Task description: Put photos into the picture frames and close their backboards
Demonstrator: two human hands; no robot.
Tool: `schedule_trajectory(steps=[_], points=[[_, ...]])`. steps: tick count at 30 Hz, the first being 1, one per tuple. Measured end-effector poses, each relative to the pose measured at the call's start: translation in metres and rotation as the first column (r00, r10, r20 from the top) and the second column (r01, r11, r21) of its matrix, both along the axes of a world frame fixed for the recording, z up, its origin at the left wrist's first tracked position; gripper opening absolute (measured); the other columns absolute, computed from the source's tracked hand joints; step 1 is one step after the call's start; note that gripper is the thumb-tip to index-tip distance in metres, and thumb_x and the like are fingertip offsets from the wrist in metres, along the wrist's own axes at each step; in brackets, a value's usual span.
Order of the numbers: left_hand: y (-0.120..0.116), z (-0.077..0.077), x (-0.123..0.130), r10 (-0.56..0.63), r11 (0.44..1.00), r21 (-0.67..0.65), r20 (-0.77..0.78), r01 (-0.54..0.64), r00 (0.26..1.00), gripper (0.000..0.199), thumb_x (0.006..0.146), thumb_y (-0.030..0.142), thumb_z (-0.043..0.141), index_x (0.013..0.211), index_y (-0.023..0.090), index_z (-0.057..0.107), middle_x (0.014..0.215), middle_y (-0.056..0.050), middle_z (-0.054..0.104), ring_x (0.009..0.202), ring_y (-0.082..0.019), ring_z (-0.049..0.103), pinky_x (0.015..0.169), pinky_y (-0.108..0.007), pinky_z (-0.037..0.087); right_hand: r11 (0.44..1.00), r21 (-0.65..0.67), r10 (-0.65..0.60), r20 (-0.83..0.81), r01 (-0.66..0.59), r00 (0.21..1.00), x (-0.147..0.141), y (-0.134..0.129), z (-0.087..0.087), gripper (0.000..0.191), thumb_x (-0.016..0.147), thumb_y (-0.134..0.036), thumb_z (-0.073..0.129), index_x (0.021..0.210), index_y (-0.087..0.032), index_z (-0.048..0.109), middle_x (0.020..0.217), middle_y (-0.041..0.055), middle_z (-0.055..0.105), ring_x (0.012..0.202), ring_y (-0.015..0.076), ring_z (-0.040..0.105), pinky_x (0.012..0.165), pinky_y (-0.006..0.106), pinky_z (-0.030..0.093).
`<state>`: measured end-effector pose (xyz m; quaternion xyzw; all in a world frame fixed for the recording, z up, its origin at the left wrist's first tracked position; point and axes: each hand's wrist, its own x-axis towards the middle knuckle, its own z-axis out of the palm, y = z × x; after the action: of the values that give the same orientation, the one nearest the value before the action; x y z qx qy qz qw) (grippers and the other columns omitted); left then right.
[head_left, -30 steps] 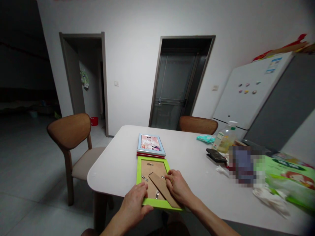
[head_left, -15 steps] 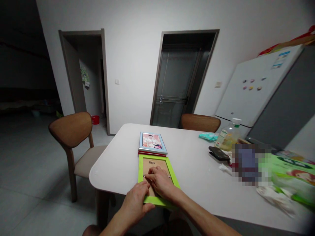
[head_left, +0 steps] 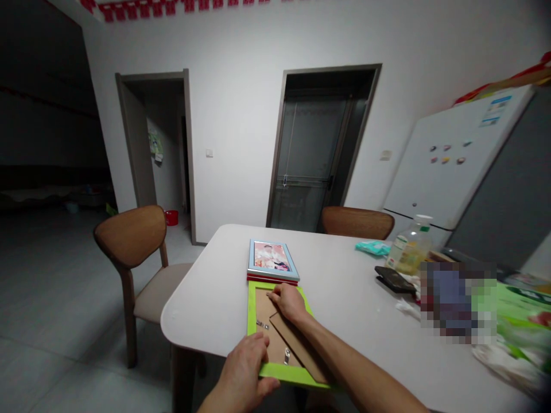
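Note:
A lime-green picture frame lies face down at the table's near edge, its brown backing board upward. Small metal clips sit on the board, and a brown stand leg slants across it, partly under my right forearm. My left hand grips the frame's near left corner, thumb at the near edge and fingers over the side. At the far end of the board, my right hand is closed, its fingertips pinched at a small metal clip there. Just beyond lies a stack of frames, a light-blue photo frame on top.
On the right of the white table are a black phone-like object, a clear bottle, a teal packet, crumpled tissues and a green package. Wooden chairs stand at the left and far side.
My right hand has moved from the middle of the backing to its far end, uncovering the stand leg and clips. My left hand stays at the near left corner. The view has tilted up slightly.

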<state>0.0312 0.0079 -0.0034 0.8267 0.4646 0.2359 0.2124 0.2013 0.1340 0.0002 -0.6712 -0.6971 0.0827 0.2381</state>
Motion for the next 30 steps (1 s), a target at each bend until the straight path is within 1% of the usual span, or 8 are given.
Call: schedule_trajectory(steps=[4,9,13,16,20,23,27,30], points=[[-0.003,0.006,0.001,0.009,1.0,0.006,-0.016,-0.009,1.0,0.062,0.058,0.022,0.067,0.115,0.012,0.044,0.121,-0.012,0.046,0.112,-0.022,0.04,0.097,-0.032,0.03,0.993,-0.045,-0.107,0.004,0.107,0.994,-0.001,0.015,-0.007,0.02,0.07,-0.035,0.051,0.068,-0.017,0.062,0.071,0.0032,0.064,0.06,0.0118,0.052,0.048,0.021,0.026],[-0.007,0.014,0.002,0.02,1.0,-0.004,-0.054,-0.021,0.998,0.059,0.059,0.024,0.065,0.114,0.011,0.045,0.12,-0.012,0.047,0.111,-0.021,0.041,0.097,-0.029,0.029,0.979,-0.101,-0.181,-0.006,0.179,0.983,-0.001,0.025,-0.005,0.012,0.062,-0.029,0.056,0.065,-0.019,0.062,0.07,0.0046,0.064,0.064,0.0152,0.055,0.047,0.021,0.026],[-0.009,0.01,0.0,0.04,0.999,0.001,-0.081,-0.04,0.996,0.061,0.059,0.025,0.064,0.115,0.013,0.044,0.123,-0.01,0.045,0.113,-0.02,0.039,0.097,-0.028,0.028,0.973,-0.103,-0.212,-0.045,0.206,0.976,-0.002,0.024,-0.001,0.01,0.06,-0.025,0.056,0.064,-0.018,0.061,0.072,0.007,0.065,0.067,0.0177,0.057,0.049,0.022,0.029],[-0.007,0.009,0.005,0.048,0.999,-0.003,-0.131,-0.049,0.99,0.063,0.059,0.027,0.064,0.116,0.012,0.043,0.123,-0.011,0.044,0.115,-0.021,0.036,0.1,-0.034,0.022,0.98,-0.088,-0.189,-0.102,0.181,0.977,-0.002,0.019,0.004,0.012,0.061,-0.027,0.057,0.062,-0.016,0.062,0.069,0.008,0.065,0.064,0.0174,0.057,0.05,0.022,0.032],[-0.001,0.011,0.03,-0.038,0.999,0.011,-0.219,0.042,0.975,0.07,0.05,0.032,0.07,0.112,0.011,0.047,0.128,-0.016,0.037,0.12,-0.029,0.028,0.1,-0.048,0.014,0.996,-0.026,-0.087,-0.219,0.083,0.972,0.006,0.007,0.014,0.02,0.066,-0.032,0.051,0.063,-0.016,0.063,0.068,0.0057,0.065,0.062,0.0146,0.057,0.055,0.022,0.036],[0.001,0.008,0.048,-0.126,0.991,0.003,-0.25,0.131,0.96,0.062,0.052,0.023,0.067,0.109,0.009,0.048,0.131,-0.018,0.032,0.121,-0.031,0.023,0.099,-0.049,0.016,0.998,0.031,-0.05,-0.311,0.062,0.949,0.025,-0.01,0.017,0.024,0.069,-0.031,0.045,0.072,-0.016,0.063,0.075,0.0046,0.066,0.068,0.0143,0.058,0.062,0.022,0.039],[-0.005,0.007,0.049,-0.137,0.991,-0.014,-0.155,0.136,0.978,0.053,0.056,0.013,0.057,0.108,0.009,0.048,0.131,-0.015,0.033,0.122,-0.028,0.024,0.1,-0.046,0.016,0.991,0.038,-0.1,-0.43,0.129,0.897,0.054,-0.037,0.012,0.035,0.074,-0.034,0.034,0.088,-0.014,0.06,0.085,0.007,0.065,0.074,0.0152,0.059,0.063,0.023,0.043],[-0.013,0.022,0.04,-0.091,0.996,0.006,-0.001,0.091,0.996,0.05,0.054,0.008,0.051,0.104,0.011,0.049,0.13,-0.014,0.035,0.121,-0.026,0.026,0.101,-0.044,0.017,0.989,-0.05,-0.142,-0.624,0.143,0.768,0.058,-0.059,0.004,0.04,0.074,-0.039,0.035,0.091,-0.012,0.059,0.08,0.0084,0.066,0.068,0.0172,0.06,0.057,0.025,0.045]])
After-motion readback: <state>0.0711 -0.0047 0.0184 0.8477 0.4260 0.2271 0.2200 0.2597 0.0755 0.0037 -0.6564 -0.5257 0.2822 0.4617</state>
